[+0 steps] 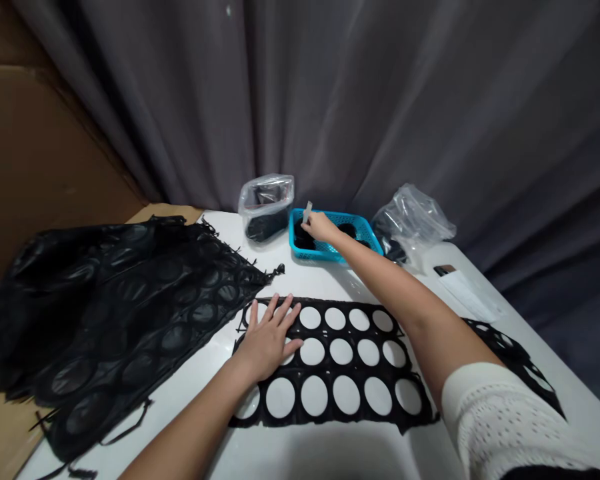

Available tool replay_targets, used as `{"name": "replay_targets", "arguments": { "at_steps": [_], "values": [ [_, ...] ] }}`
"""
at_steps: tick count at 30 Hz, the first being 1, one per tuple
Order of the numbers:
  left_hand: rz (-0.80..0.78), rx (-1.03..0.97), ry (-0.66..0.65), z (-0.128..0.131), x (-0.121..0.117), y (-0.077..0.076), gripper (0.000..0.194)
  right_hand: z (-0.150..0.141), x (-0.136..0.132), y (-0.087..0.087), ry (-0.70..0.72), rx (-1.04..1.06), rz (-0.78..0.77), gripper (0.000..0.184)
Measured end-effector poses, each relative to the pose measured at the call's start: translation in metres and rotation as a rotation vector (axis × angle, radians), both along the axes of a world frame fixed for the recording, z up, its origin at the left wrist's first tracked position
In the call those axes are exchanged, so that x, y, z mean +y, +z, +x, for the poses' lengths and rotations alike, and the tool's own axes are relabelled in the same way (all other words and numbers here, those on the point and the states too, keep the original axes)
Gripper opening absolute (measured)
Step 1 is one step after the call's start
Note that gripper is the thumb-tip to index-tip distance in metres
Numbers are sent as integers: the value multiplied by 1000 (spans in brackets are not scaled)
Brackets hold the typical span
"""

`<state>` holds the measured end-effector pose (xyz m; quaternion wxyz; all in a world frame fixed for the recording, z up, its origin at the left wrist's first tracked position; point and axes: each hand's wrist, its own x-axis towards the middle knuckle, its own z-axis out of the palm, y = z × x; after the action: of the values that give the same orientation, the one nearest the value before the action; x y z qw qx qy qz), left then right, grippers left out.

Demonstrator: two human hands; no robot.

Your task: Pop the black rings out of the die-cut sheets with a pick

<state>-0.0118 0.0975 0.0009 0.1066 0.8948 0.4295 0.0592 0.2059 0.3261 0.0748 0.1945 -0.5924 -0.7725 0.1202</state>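
At the left side of the desk (290,453), a pile of black mesh sheeting (130,293) spreads past the edge. The left hand (267,340) lies palm down, fingers spread, on the left end of a flat black panel (327,370) with round white areas in three rows. The panel's long axis runs left to right, roughly parallel to the desk's far edge; the left hand is the nearer hand. Toward that far edge, an open clear bag (267,200) stands just beside a blue basket (330,256). The right hand (321,227) is at the basket's left end, fingers narrow, pinching a small pale strip (307,211). From these fingers, the panel lies toward the desk's near edge. Further right are a crumpled clear bag (415,213) and white paper (467,293).
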Motion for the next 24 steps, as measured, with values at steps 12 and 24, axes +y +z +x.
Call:
{"name": "replay_targets", "arguments": {
  "at_steps": [12,24],
  "values": [
    [47,-87,-141,16,9,15,66,131,-237,-9,-174,778,-44,19],
    [29,-80,-390,148,-28,11,59,163,-277,-61,-176,687,-226,16]
  ]
}}
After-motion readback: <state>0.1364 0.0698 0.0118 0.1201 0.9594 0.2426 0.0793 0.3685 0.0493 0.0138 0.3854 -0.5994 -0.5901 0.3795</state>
